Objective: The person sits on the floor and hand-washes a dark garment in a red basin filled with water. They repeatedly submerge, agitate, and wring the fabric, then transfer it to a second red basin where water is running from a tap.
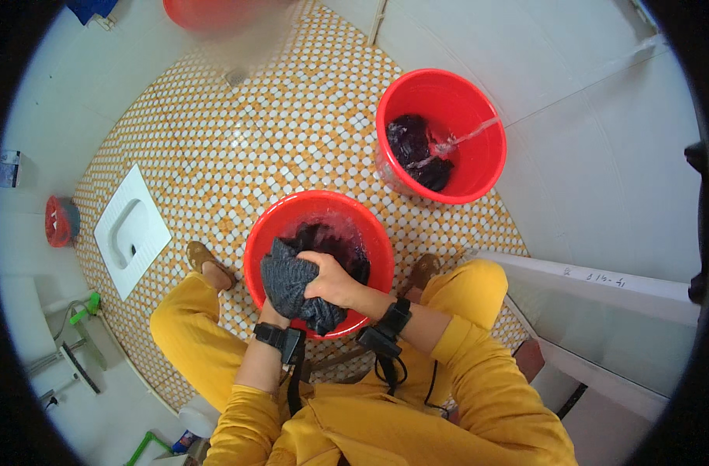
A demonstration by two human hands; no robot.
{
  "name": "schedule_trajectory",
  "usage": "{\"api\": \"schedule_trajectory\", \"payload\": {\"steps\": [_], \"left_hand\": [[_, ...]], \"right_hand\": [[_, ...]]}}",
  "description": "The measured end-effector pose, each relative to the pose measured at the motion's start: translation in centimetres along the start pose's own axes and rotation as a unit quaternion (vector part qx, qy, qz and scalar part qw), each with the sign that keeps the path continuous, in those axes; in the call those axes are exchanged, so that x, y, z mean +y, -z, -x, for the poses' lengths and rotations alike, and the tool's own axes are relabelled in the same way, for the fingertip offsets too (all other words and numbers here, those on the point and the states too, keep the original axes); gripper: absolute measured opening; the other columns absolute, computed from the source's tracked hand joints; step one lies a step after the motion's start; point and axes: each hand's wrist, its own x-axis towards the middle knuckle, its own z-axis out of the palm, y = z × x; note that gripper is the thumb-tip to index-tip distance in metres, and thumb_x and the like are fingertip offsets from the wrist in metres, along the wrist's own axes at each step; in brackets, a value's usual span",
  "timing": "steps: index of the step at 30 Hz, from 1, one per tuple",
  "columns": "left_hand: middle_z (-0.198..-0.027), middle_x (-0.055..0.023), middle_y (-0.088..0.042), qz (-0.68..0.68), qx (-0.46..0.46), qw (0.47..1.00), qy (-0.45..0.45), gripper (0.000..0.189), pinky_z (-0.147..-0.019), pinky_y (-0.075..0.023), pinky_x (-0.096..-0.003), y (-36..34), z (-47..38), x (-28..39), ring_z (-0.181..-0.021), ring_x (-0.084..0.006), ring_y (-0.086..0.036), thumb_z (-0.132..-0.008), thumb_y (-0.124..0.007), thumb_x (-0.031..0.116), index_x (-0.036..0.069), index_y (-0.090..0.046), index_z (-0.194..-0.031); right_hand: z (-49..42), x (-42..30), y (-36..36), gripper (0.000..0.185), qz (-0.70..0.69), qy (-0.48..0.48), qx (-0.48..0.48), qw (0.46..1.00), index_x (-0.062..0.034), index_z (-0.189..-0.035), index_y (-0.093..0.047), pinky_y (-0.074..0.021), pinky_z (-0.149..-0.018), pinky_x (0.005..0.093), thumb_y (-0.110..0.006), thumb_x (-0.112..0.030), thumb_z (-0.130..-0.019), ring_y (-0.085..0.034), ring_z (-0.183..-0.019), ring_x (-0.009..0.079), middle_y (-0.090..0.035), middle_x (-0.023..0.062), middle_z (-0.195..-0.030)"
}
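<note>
A bunched dark grey cloth [288, 278], wet-looking and textured like knit, is held over the near left part of a red plastic bucket [260, 233]. My right hand [330, 281] grips it from the right, thumb and fingers pressed into the fabric. Most of my left hand [277, 314] is hidden beneath the cloth; its wrist shows at the bucket's near rim, and the cloth rests against that hand. Inside the bucket, dark fabric [316, 236] lies in water with some suds. Both wrists wear black strapped devices.
A second red bucket [482, 169] stands at the far right by the wall, with dark clothes [409, 140] inside and a water stream running in. A white squat toilet [134, 233] is set in the tiled floor [214, 140] at left. A white-framed panel [611, 279] borders the right side.
</note>
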Motion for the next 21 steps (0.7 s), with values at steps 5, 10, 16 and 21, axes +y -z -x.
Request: {"api": "schedule_trajectory", "payload": {"steps": [5, 10, 16, 21], "left_hand": [[-0.12, -0.008, -0.061, 0.016, -0.062, 0.994, -0.084, 0.028, -0.089, -0.0532, -0.0327, -1.9, -0.4, 0.9, -0.101, -0.0196, -0.062, -0.098, -0.051, 0.014, 0.005, -0.055, -0.124], [-0.112, -0.01, -0.065, 0.136, 0.14, 0.976, 0.095, 0.029, -0.085, -0.0545, -0.0364, -3.4, -0.9, 3.8, -0.096, -0.0229, -0.064, -0.094, -0.057, 0.017, 0.002, -0.058, -0.119], [-0.101, -0.0049, -0.064, 0.037, 0.184, 0.982, 0.015, 0.023, -0.077, -0.0516, -0.0324, -5.7, 1.2, 8.7, -0.09, -0.0192, -0.062, -0.09, -0.067, 0.019, 0.007, -0.059, -0.107], [-0.096, -0.0022, -0.062, -0.013, 0.193, 0.98, 0.043, 0.021, -0.073, -0.0544, -0.0387, -7.5, 3.2, 11.5, -0.087, -0.0186, -0.062, -0.09, -0.069, 0.024, 0.011, -0.057, -0.102]], "right_hand": [[-1.0, 2.8, 1.4, 0.051, 0.216, 0.255, 0.052, 0.941, -0.0033, -0.101, -0.055, -0.0501, -0.08, 0.0397, -0.08, -0.017, -0.06, -0.064, -0.087, 0.0361, -0.062, 0.0191, -0.091], [-1.7, 3.7, 5.5, 0.04, 0.398, 0.15, 0.105, 0.899, -0.0108, -0.109, -0.053, -0.048, -0.085, 0.0466, -0.07, -0.024, -0.075, -0.059, -0.102, 0.0359, -0.061, 0.015, -0.105], [-0.1, 3.9, 6.5, 0.042, 0.524, 0.134, 0.103, 0.834, -0.0094, -0.125, -0.055, -0.0446, -0.095, 0.043, -0.058, -0.013, -0.083, -0.054, -0.114, 0.0358, -0.058, 0.0155, -0.123], [2.1, 1.7, 8.1, 0.032, 0.134, -0.04, 0.048, 0.989, -0.0043, -0.121, -0.06, -0.0504, -0.073, 0.0287, -0.057, -0.006, -0.089, -0.062, -0.086, 0.0138, -0.067, 0.0058, -0.099]]}}
